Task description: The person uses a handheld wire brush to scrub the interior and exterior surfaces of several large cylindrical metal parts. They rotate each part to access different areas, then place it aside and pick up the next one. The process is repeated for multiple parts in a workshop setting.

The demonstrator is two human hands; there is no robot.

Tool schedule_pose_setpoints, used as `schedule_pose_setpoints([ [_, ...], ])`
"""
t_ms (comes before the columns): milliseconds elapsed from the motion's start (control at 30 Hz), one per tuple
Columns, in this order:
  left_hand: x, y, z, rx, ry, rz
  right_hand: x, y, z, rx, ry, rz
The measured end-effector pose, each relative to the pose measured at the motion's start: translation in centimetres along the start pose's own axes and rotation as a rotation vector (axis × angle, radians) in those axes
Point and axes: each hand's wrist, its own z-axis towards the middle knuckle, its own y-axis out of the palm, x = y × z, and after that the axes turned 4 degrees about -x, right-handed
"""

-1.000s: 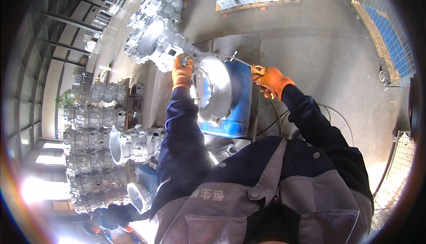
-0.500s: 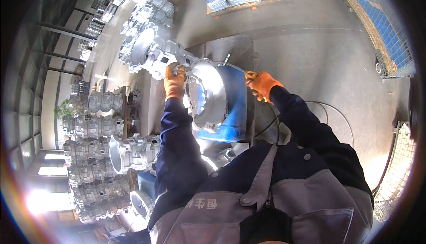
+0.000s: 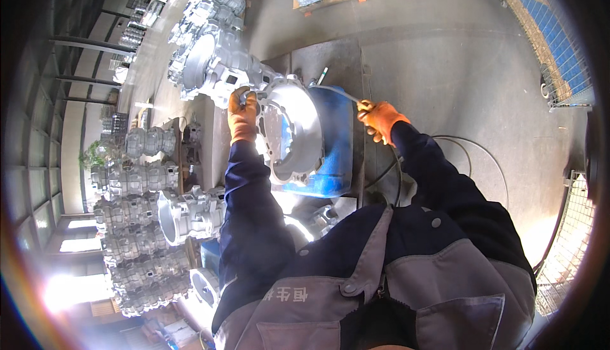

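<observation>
My left hand (image 3: 242, 116), in an orange glove, is closed on the upper left rim of a large silver cast-metal housing (image 3: 309, 130). The housing has a wide round opening and rests on or against a blue block-like support (image 3: 338, 140). To its right, my right hand (image 3: 384, 121), also gloved in orange, grips what looks like an air blow gun, its handle mostly hidden by the glove. A thin metal tube (image 3: 340, 92) runs from that hand leftward to the housing's upper edge. Below the hand hangs a dark hose (image 3: 399, 178).
A marker-like stick (image 3: 323, 75) is on the dark tabletop (image 3: 330, 54) beyond the housing. More castings (image 3: 213, 64) stand close at the upper left, and rows of them (image 3: 136, 223) fill the left. Hose loops (image 3: 486, 153) lie on the floor; a wire-mesh cage (image 3: 546, 38) stands at right.
My left hand has shifted slightly left along with the housing's rim, and the housing's open face shows a little more. My right hand has moved slightly right with the tube.
</observation>
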Motion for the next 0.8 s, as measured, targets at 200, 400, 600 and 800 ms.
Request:
schedule_pose_setpoints([
  [200,0.2,0.1,-0.2,0.024,0.059,0.075,1.8,0.9,2.1,-0.066,-0.066,0.096],
  [400,0.5,0.0,-0.5,0.026,0.041,0.086,1.7,0.6,1.6,-0.044,-0.020,0.082],
  [600,0.3,-0.2,-0.2,0.002,-0.004,-0.021,1.7,1.0,2.0,-0.035,0.036,0.136],
  [800,0.1,-0.4,-0.1,0.020,-0.007,-0.002,1.2,1.0,2.1,-0.126,0.009,0.241],
])
